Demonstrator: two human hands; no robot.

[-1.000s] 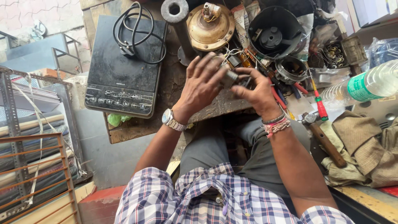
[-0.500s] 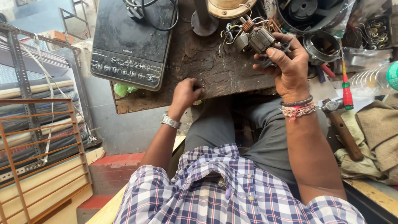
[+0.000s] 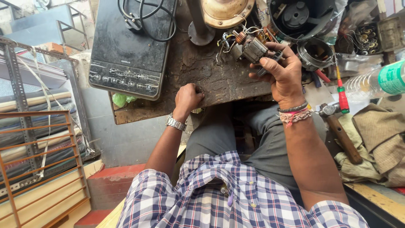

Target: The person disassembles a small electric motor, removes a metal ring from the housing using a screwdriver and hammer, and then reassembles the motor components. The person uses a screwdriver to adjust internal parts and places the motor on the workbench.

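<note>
Cluttered and scarred, the wooden desk (image 3: 202,80) fills the far half of the view. Over its right part the right hand (image 3: 283,74) has its grip wrapped around a small motor core (image 3: 254,49) with loose coloured wires (image 3: 230,39) trailing left. The left hand (image 3: 188,96) is curled into a fist at the near desk edge, holding nothing I can see. Left lies a black induction cooktop (image 3: 128,50). Those thin wires could snag on nearby parts and tear if the core is pulled.
</note>
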